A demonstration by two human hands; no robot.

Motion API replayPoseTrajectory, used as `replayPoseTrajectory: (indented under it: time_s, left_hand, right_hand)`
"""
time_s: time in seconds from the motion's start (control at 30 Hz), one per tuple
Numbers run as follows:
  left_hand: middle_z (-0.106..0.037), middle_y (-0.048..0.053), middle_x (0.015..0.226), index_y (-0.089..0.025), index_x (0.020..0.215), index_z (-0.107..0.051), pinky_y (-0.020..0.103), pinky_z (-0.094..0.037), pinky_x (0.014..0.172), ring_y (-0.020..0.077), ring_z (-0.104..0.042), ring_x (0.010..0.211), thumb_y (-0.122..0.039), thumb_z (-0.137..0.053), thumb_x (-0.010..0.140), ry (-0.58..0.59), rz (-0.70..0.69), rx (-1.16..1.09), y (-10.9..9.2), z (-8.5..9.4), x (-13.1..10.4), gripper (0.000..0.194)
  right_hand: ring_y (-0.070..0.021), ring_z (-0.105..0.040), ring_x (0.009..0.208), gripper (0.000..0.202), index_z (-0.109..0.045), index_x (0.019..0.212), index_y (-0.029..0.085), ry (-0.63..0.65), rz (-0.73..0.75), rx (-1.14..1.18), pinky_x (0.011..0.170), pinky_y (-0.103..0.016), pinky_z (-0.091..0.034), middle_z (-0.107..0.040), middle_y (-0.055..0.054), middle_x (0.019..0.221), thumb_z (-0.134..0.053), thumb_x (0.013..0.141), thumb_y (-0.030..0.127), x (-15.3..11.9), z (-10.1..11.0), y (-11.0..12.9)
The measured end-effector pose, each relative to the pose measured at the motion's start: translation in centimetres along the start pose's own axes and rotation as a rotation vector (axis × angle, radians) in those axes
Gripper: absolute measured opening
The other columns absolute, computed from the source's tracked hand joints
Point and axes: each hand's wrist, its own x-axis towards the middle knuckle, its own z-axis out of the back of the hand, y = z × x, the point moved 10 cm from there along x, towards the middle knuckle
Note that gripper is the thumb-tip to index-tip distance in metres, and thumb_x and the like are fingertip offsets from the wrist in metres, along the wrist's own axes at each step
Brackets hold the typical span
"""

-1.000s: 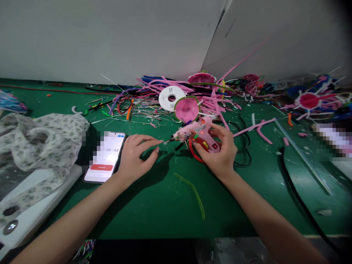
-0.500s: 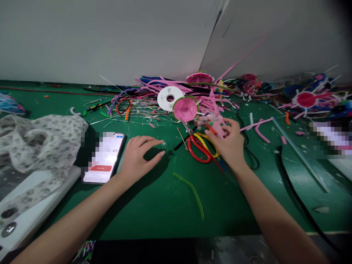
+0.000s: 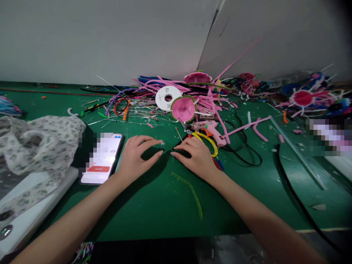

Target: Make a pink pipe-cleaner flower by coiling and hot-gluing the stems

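Glue gun [image 3: 211, 129] pointing left, barrel crosswise on littered green table [image 3: 143, 209], grey wall [image 3: 110, 40] behind; left hand [image 3: 136, 156] and right hand [image 3: 197, 157] loosely open, fingertips apart.

A pink glue gun [image 3: 210, 130] lies beside yellow-handled scissors [image 3: 211, 143], near the right hand's fingers [image 3: 184, 149].

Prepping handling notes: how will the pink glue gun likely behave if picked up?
The pink glue gun should stay stiff, given its molded-looking body. The black cord looped beside its handle may drag, if attached. Its angled handle probably makes it apt to twist rather than roll.
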Motion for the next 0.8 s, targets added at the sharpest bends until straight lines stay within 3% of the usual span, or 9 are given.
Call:
replayPoseTrajectory:
  time_s: [0.33, 0.53, 0.8]
  left_hand:
    - [-0.066, 0.003, 0.1, -0.026, 0.108, -0.065, 0.037, -0.044, 0.084, 0.0198, -0.059, 0.094, -0.03, -0.064, 0.083, 0.021, -0.003, 0.005, 0.0, -0.24, 0.07, 0.025]
    - [-0.065, 0.004, 0.102, -0.026, 0.115, -0.059, 0.037, -0.044, 0.083, 0.0203, -0.059, 0.095, -0.03, -0.064, 0.083, -0.006, -0.01, 0.024, -0.27, 0.0, 0.0, 0.032]
    - [-0.065, 0.003, 0.099, -0.027, 0.109, -0.062, 0.037, -0.042, 0.082, 0.0195, -0.06, 0.092, -0.029, -0.063, 0.084, -0.005, -0.063, 0.082, -0.71, -0.08, 0.07, 0.026]
  right_hand:
    - [-0.0189, -0.056, 0.08, 0.014, -0.068, 0.084, 0.02, 0.075, -0.003, 0.029, 0.073, -0.034, -0.041, -0.067, -0.004, 0.082, -0.058, 0.088, 0.029, -0.15, -1.26, -0.13]
    - [-0.0192, -0.056, 0.082, 0.014, -0.065, 0.084, 0.02, 0.073, -0.014, 0.024, 0.074, -0.034, -0.04, -0.067, -0.003, 0.084, -0.056, 0.089, 0.029, -0.26, -1.3, -0.34]
    - [-0.0194, -0.058, 0.083, 0.013, -0.063, 0.084, 0.021, 0.048, -0.023, 0.033, 0.074, -0.034, -0.04, -0.067, -0.003, 0.084, -0.054, 0.09, 0.028, -0.41, -1.2, -0.46]
